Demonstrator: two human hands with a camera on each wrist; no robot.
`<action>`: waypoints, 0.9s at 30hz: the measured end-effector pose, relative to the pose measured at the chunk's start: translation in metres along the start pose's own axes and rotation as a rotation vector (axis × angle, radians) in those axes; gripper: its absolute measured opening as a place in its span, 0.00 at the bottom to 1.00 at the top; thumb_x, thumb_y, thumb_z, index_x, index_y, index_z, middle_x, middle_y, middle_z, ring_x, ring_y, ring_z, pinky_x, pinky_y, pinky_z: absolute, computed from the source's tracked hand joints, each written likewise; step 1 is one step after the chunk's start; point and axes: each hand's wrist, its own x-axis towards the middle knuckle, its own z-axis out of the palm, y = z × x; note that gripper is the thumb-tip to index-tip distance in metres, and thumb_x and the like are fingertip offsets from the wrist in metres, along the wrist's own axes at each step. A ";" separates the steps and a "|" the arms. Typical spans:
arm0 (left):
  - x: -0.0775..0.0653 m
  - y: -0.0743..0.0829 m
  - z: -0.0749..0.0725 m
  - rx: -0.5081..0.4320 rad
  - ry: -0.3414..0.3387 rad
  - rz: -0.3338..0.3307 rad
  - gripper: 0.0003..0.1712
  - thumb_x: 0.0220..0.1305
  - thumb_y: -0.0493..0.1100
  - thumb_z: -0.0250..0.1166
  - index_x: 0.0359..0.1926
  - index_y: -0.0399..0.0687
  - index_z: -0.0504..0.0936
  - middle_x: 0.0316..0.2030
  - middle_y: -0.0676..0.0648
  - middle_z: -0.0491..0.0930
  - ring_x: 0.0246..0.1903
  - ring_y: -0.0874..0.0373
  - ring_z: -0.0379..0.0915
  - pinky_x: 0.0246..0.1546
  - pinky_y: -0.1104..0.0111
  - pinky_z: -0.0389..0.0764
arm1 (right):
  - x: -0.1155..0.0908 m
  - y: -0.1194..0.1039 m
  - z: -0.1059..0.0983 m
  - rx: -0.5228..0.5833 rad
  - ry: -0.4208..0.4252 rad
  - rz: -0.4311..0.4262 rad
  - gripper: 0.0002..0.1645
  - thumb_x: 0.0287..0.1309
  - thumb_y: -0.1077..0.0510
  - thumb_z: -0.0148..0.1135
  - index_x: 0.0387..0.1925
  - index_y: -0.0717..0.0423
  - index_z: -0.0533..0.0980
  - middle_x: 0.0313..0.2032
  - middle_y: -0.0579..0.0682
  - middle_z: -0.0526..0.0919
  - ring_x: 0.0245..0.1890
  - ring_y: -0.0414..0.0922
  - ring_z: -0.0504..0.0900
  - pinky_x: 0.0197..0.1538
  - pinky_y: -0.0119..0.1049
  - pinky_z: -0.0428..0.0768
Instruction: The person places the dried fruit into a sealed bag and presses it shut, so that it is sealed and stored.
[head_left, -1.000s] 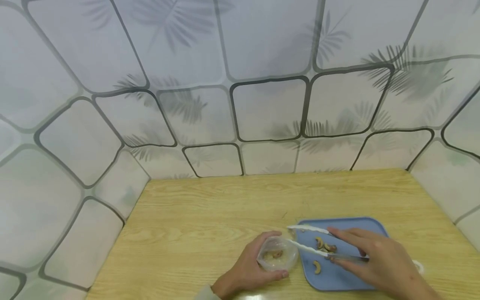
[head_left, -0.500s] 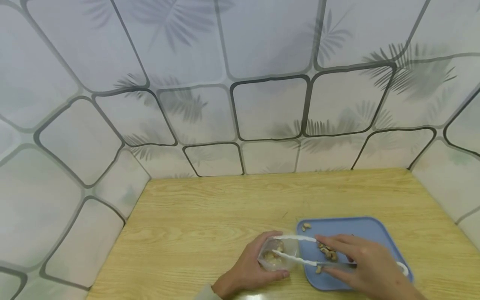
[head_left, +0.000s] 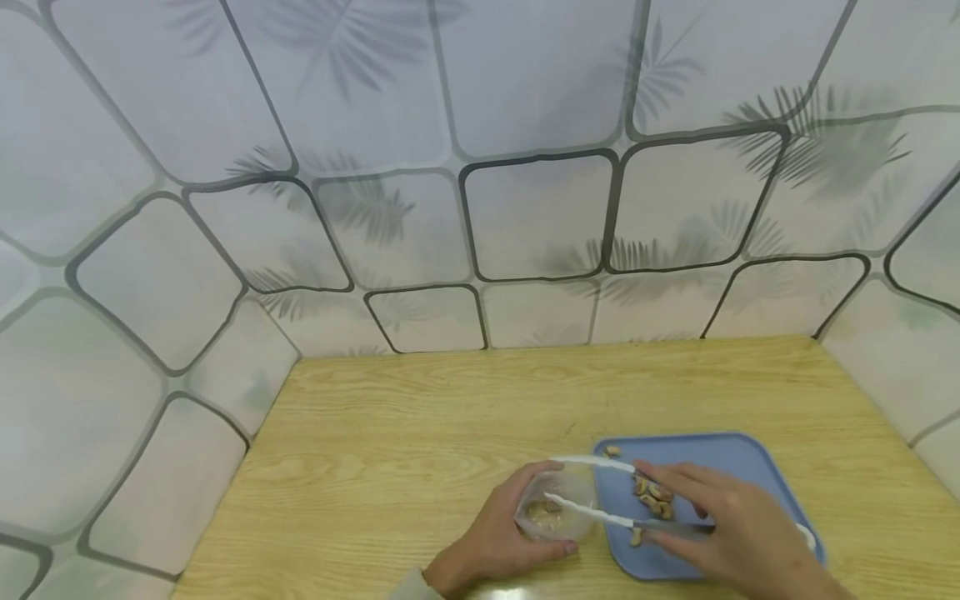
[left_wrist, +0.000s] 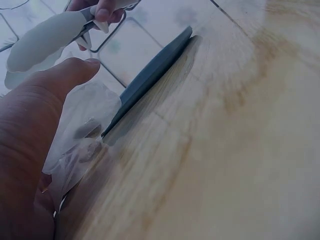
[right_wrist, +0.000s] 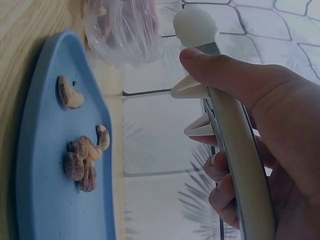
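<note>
My left hand (head_left: 502,529) holds a clear plastic bag (head_left: 573,521) with its mouth facing up, fingers and thumb curled round its side. Several cashews (head_left: 542,510) lie inside it. My right hand (head_left: 738,517) grips metal tongs (right_wrist: 235,150) with white tips, held level and spread apart. One white tip reaches over the bag's mouth, and the other lies by the far rim near my left fingers. In the right wrist view nothing shows between the tong arms. Beneath my right hand is a blue tray (head_left: 705,450) with a small pile of cashews (head_left: 654,497) in it.
A single cashew (head_left: 612,451) lies in the tray's far left corner, another cashew (head_left: 637,537) by its near left side. The tray rests on a wooden table (head_left: 375,450). Patterned wall panels (head_left: 540,217) enclose the table at the back and sides.
My right hand has moved left, bringing the tong tips from the tray's edge to over the bag. The tong arms have since spread slightly wider. My left hand stays in place round the bag.
</note>
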 end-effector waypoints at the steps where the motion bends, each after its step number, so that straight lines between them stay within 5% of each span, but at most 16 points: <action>1: 0.000 0.000 0.000 0.001 0.000 -0.004 0.50 0.59 0.50 0.84 0.78 0.55 0.69 0.66 0.52 0.82 0.63 0.61 0.79 0.67 0.64 0.81 | 0.000 0.001 -0.001 0.002 0.007 0.000 0.54 0.31 0.46 0.94 0.67 0.39 0.84 0.42 0.36 0.91 0.30 0.21 0.69 0.28 0.20 0.68; 10: -0.001 0.001 0.001 0.019 0.017 -0.020 0.51 0.57 0.49 0.86 0.78 0.53 0.70 0.65 0.52 0.83 0.62 0.61 0.79 0.69 0.63 0.79 | 0.001 0.012 -0.007 -0.045 0.031 0.034 0.52 0.30 0.46 0.94 0.65 0.39 0.85 0.40 0.35 0.90 0.28 0.21 0.64 0.27 0.20 0.65; 19: 0.000 0.003 0.001 0.025 0.016 -0.022 0.51 0.57 0.51 0.86 0.78 0.62 0.69 0.69 0.53 0.81 0.67 0.59 0.78 0.73 0.59 0.78 | -0.001 0.013 -0.014 -0.127 -0.062 0.239 0.46 0.37 0.38 0.92 0.62 0.43 0.88 0.42 0.40 0.92 0.23 0.25 0.61 0.25 0.28 0.65; 27: 0.000 0.002 0.001 0.036 0.027 -0.004 0.51 0.57 0.51 0.86 0.78 0.57 0.70 0.67 0.52 0.82 0.65 0.58 0.80 0.71 0.59 0.80 | -0.004 0.025 -0.013 -0.145 -0.117 0.260 0.44 0.38 0.33 0.90 0.60 0.42 0.89 0.44 0.41 0.93 0.38 0.46 0.90 0.31 0.43 0.83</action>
